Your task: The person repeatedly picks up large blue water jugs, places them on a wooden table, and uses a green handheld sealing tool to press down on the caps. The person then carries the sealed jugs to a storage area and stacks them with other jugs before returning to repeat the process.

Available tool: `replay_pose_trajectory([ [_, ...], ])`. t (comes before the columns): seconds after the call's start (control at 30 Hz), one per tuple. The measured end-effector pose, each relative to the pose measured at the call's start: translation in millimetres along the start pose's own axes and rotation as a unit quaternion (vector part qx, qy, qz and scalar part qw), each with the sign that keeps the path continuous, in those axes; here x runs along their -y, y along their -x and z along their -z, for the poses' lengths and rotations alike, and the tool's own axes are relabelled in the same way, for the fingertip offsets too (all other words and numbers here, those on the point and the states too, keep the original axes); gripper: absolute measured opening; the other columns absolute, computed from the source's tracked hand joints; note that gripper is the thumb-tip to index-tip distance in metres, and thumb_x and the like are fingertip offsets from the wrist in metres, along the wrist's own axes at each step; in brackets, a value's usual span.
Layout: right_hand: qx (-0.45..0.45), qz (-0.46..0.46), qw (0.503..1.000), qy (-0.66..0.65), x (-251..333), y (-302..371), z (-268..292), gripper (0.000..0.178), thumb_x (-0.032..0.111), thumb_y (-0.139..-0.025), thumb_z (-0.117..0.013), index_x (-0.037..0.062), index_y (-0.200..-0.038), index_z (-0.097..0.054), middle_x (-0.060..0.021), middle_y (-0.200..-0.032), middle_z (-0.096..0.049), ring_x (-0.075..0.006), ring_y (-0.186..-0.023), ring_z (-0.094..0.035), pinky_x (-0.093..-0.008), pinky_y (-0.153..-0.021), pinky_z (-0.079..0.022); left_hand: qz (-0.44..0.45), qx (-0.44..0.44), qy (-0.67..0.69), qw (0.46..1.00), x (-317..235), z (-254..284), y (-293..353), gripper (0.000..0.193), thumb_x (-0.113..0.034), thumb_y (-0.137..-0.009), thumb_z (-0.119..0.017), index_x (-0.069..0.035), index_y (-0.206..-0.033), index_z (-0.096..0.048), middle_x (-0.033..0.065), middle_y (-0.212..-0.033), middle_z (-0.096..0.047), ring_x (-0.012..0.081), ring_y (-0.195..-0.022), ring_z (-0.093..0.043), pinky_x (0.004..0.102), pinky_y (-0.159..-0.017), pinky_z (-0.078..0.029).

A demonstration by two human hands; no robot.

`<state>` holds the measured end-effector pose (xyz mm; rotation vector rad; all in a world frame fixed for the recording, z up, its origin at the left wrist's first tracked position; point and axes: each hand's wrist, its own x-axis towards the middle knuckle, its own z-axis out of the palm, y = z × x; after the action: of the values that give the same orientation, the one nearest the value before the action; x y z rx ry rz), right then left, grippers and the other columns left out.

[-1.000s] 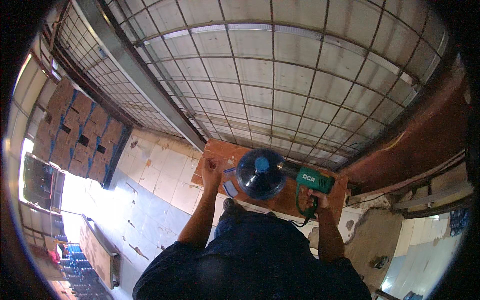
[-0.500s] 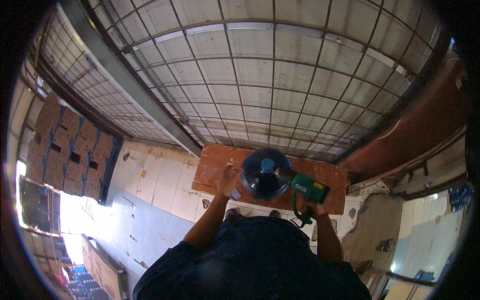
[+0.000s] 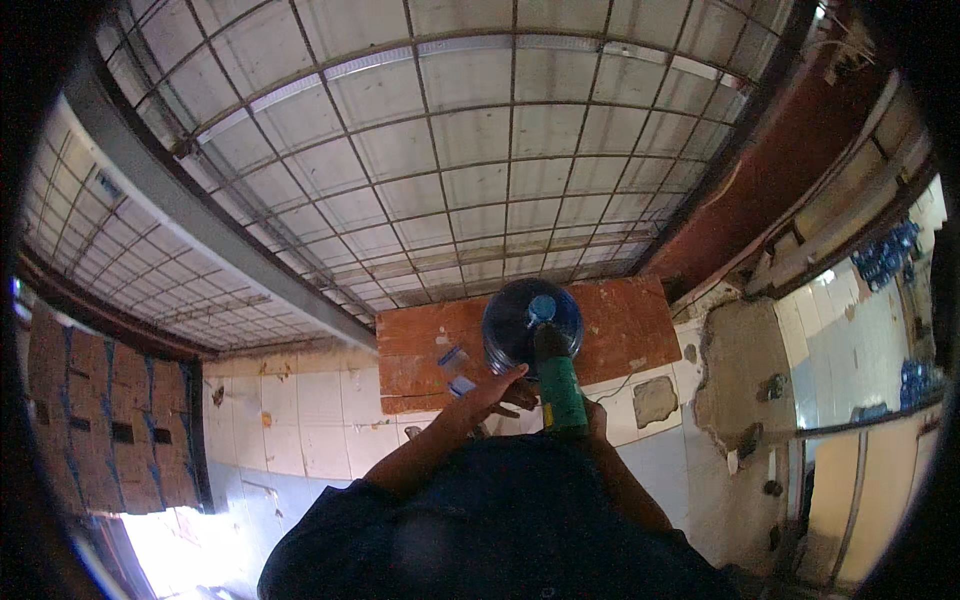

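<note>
A large clear-blue water jug [image 3: 505, 310] with a light-blue cap [image 3: 542, 308] stands upright on a reddish-brown wooden bench. My right hand [image 3: 597, 417] is closed round the handle of a green heat gun [image 3: 562, 393], its fingers largely hidden behind the tool. The gun's dark nozzle [image 3: 549, 343] points away from me at the jug's neck, just below the cap. Beside the jug's near left side is my left hand [image 3: 495, 393], fingers apart and nothing held. Two small clear-and-blue plastic pieces, one of them a plastic sleeve [image 3: 453, 357], lie on the bench left of the jug.
The wooden bench [image 3: 420, 338] backs against a wall with a metal grid [image 3: 512, 150]. A thin cord [image 3: 625, 385] runs at the bench's right. Broken floor patches [image 3: 655, 402] lie to the right, stacked brown cartons [image 3: 115, 425] at far left.
The heat gun has swung from the jug's right side to its near side, its nozzle now pointing away from me. My left hand has moved right, closer to the jug.
</note>
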<state>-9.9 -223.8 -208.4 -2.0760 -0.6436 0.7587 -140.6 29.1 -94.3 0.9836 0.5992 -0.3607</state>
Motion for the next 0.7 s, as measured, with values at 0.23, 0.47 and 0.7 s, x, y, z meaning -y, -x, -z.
replay_pose_trajectory([
  [0.23, -0.133, 0.222, 0.942, 0.212, 101.6, 35.5, -52.6, 0.073, 0.025, -0.056, -0.084, 0.0045, -0.119, -0.053, -0.0163, -0.086, -0.064, -0.0393, -0.077, -0.064, -0.0495, -0.062, -0.050, -0.083, 0.009, -0.071, 0.994, 30.8, 15.0, 22.1, 0.071, -0.053, -0.089, -0.062, -0.003, -0.136, -0.045, 0.0144, -0.126, -0.057, 0.0281, -0.111, -0.058, 0.0425, -0.096, -0.046],
  [0.47, 0.022, 0.173, 0.961, 0.214, 170.8, 62.0, -55.0, 0.052, 0.027, -0.078, -0.070, -0.0006, -0.117, -0.050, -0.0227, -0.096, -0.062, -0.0395, -0.094, -0.062, -0.0499, -0.078, -0.050, -0.073, 0.034, 0.075, 0.994, 18.4, 35.1, 64.1, 0.062, -0.044, -0.088, -0.064, -0.002, -0.131, -0.049, 0.0102, -0.111, -0.064, 0.0203, -0.092, -0.066, 0.0311, -0.082, -0.053],
  [0.7, 0.050, 0.124, 0.956, 0.260, 189.8, 51.2, -75.2, 0.050, 0.030, -0.084, -0.066, -0.0016, -0.118, -0.047, -0.0267, -0.102, -0.063, -0.0422, -0.093, -0.064, -0.0507, -0.078, -0.051, -0.056, 0.022, 0.162, 0.985, 45.2, 85.5, 28.3, 0.047, -0.041, -0.090, -0.064, -0.004, -0.118, -0.059, 0.0095, -0.097, -0.068, 0.0187, -0.080, -0.068, 0.0340, -0.068, -0.056],
])
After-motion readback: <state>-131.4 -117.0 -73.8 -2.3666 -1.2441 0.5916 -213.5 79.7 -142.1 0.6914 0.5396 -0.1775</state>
